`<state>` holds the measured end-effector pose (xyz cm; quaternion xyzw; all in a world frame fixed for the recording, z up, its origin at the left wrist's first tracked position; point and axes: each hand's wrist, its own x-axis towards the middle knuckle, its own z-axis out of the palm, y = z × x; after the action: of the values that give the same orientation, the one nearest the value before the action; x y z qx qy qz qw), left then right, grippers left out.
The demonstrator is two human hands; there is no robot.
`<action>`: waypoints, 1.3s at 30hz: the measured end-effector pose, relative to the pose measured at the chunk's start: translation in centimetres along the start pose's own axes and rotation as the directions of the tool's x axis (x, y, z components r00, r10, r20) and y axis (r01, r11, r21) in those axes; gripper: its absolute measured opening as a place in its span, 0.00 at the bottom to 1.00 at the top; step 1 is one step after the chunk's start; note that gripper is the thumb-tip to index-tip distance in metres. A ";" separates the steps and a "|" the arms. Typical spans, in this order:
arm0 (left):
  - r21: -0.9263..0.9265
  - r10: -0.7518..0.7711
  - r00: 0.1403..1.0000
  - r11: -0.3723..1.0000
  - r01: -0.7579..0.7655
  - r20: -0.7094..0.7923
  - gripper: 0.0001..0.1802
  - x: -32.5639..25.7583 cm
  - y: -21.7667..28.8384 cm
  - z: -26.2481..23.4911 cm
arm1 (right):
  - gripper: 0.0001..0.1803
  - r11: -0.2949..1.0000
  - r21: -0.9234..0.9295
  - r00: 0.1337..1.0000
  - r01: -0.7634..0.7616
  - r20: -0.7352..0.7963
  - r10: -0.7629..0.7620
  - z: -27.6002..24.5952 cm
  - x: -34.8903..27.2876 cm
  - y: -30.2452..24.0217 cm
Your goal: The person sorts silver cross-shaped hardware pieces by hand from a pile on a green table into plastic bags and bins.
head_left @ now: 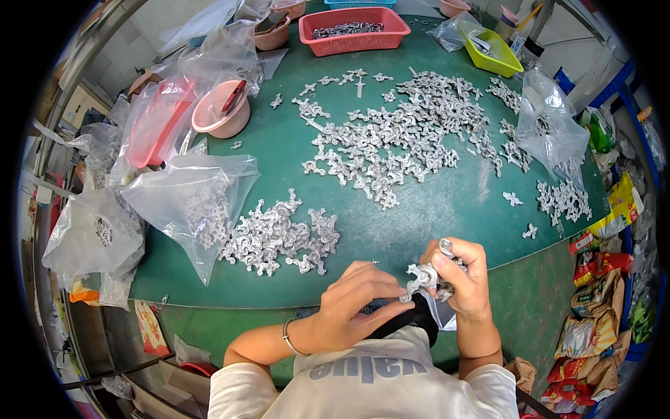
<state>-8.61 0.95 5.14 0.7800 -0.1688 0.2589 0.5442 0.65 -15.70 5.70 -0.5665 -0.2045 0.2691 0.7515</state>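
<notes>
Close to my body, just off the table's near edge, both hands are raised together. My right hand [466, 281] is closed around several small grey metal castings, some of them hidden by its fingers. Between the hands sits one casting [421, 276] with a round middle and stubby arms. The thumb and fingertips of my left hand [354, 305] pinch the lower end of that casting. A heap of similar castings [276, 234] lies on the table left of my hands, and a larger spread of castings [398, 133] covers the middle.
The green table [279, 167] also bears plastic bags of castings [195, 202] at left and another clear bag [551, 126] at right. A red tray [352, 43] of metal parts stands at the back, near a yellow-green basket [492, 56]. A pink bowl [222, 122] holds a red-handled tool.
</notes>
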 end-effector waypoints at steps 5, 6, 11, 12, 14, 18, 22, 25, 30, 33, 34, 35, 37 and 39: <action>-0.024 -0.006 1.000 1.000 0.006 0.004 0.16 -0.1 -0.1 0.2 | 0.08 0.999 0.003 0.999 0.049 0.023 -0.049 -0.1 0.1 0.2; -0.027 -0.010 1.000 1.000 0.010 0.007 0.16 -0.1 -0.1 0.2 | 0.08 0.999 -0.006 0.999 0.041 0.020 -0.041 -0.1 0.1 0.3; -0.051 -0.036 0.999 0.998 0.038 0.034 0.17 0.2 0.0 0.4 | 0.09 1.000 -0.012 1.000 0.009 0.012 -0.009 0.0 0.2 0.4; -0.048 -0.035 0.999 0.998 0.036 0.031 0.17 0.2 0.0 0.5 | 0.09 1.000 -0.015 1.000 0.002 0.007 -0.002 0.0 0.2 0.5; -0.043 -0.031 0.999 0.999 0.032 0.024 0.17 0.1 0.0 0.7 | 0.09 1.000 -0.021 1.000 -0.011 -0.003 0.011 -0.1 0.3 0.8; -0.050 -0.036 0.999 0.998 0.037 0.032 0.16 0.1 0.1 0.7 | 0.10 1.000 0.006 1.000 -0.018 -0.017 0.018 0.0 0.4 0.8; -0.058 -0.039 0.998 0.997 0.041 0.049 0.16 0.1 0.1 0.8 | 0.14 1.000 -0.011 0.999 -0.023 -0.037 0.022 0.6 0.6 0.5; -0.074 -0.027 0.998 0.997 0.031 0.051 0.16 0.0 0.1 1.0 | 0.11 0.998 0.048 0.999 -0.027 0.020 0.026 0.1 0.5 0.8; -0.066 0.002 0.999 0.998 0.000 0.041 0.16 0.0 0.0 1.3 | 0.11 0.991 0.129 0.997 -0.021 0.078 0.011 0.0 0.6 0.8; -0.080 -0.002 0.999 0.997 0.006 0.045 0.16 -0.1 0.1 1.3 | 0.11 0.990 0.140 0.994 0.004 0.106 -0.019 -0.1 0.7 0.8; -0.090 -0.011 0.999 0.996 0.016 0.049 0.15 -0.2 0.1 1.3 | 0.11 0.990 0.141 0.992 0.024 0.118 -0.041 -0.1 0.7 0.9; -0.100 -0.020 0.998 0.995 0.026 0.052 0.14 -0.2 0.2 1.3 | 0.11 0.989 0.142 0.989 0.044 0.131 -0.063 -0.2 0.7 0.9; -0.071 0.019 0.999 0.997 -0.016 0.044 0.16 -0.1 0.2 1.2 | 0.11 0.990 0.130 0.989 0.058 0.130 -0.075 -0.1 0.7 0.9; -0.056 0.041 0.998 0.998 -0.038 0.040 0.16 -0.1 0.1 1.2 | 0.11 0.991 0.117 0.988 0.069 0.131 -0.084 -0.2 0.7 0.9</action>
<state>-8.51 -0.20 4.87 0.7664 -0.2024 0.2487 0.5565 1.13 -15.22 4.82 -0.4956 -0.2611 0.2889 0.7763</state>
